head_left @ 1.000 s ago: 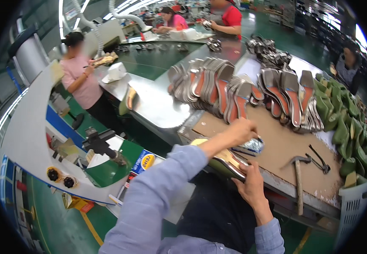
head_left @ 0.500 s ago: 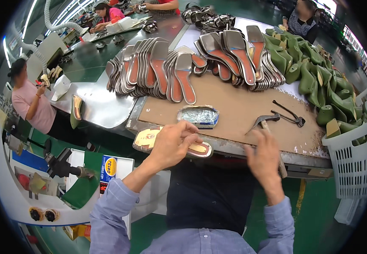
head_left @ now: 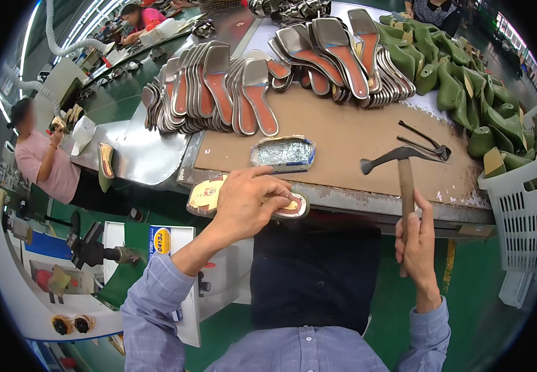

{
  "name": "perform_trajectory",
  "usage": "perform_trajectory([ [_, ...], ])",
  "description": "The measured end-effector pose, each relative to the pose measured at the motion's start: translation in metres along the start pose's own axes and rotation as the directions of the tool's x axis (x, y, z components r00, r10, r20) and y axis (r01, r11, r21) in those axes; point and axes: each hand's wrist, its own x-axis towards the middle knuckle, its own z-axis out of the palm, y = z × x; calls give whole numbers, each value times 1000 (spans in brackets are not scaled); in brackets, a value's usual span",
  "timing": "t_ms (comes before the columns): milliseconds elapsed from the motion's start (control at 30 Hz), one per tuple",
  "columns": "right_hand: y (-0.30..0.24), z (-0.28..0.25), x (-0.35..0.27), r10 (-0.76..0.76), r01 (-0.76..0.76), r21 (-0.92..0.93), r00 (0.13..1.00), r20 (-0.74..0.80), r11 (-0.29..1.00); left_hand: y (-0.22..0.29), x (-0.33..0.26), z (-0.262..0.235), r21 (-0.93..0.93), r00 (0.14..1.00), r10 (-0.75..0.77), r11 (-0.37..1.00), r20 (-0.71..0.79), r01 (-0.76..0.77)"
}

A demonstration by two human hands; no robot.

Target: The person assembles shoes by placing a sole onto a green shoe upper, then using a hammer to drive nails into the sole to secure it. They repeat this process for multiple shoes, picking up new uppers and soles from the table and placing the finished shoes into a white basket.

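My left hand (head_left: 250, 201) presses down on a flat shoe sole (head_left: 209, 195) with a yellow insole, lying at the near edge of the brown workbench (head_left: 355, 142). My right hand (head_left: 418, 245) grips the wooden handle of a hammer (head_left: 404, 170), its dark metal head raised over the bench's front edge, to the right of the sole. A small open box of silver tacks (head_left: 284, 152) sits just beyond my left hand.
Rows of metallic soles with orange insoles (head_left: 219, 93) stand stacked at the back of the bench. Green shoe lasts (head_left: 473, 87) pile at the right, above a white plastic basket (head_left: 519, 211). Black pincers (head_left: 423, 141) lie near the hammer head. A person in pink (head_left: 42, 158) works at left.
My right hand has picked the hammer up off the bench and holds it raised. My left hand stays on the sole at the bench edge. The view has tilted closer.
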Motion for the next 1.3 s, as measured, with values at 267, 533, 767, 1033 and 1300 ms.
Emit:
perform_trajectory([
  [267,-26,16,-16,-364,406,-177,903,226,897,0,-1,3,12,998,37,999,-48,-37],
  [533,-65,32,-21,-590,629,-92,762,266,772,-1,-3,3,34,991,106,994,-77,-103],
  [767,-62,47,-10,-600,657,-242,752,272,714,5,-1,-9,-9,997,23,1000,75,-22],
  [1033,-38,15,-33,160,-176,144,980,115,974,-11,-1,-22,294,975,128,939,183,-179],
  [1300,-32,6,-40,-268,316,-209,936,228,925,-7,-4,-18,269,979,64,956,196,-117],
])
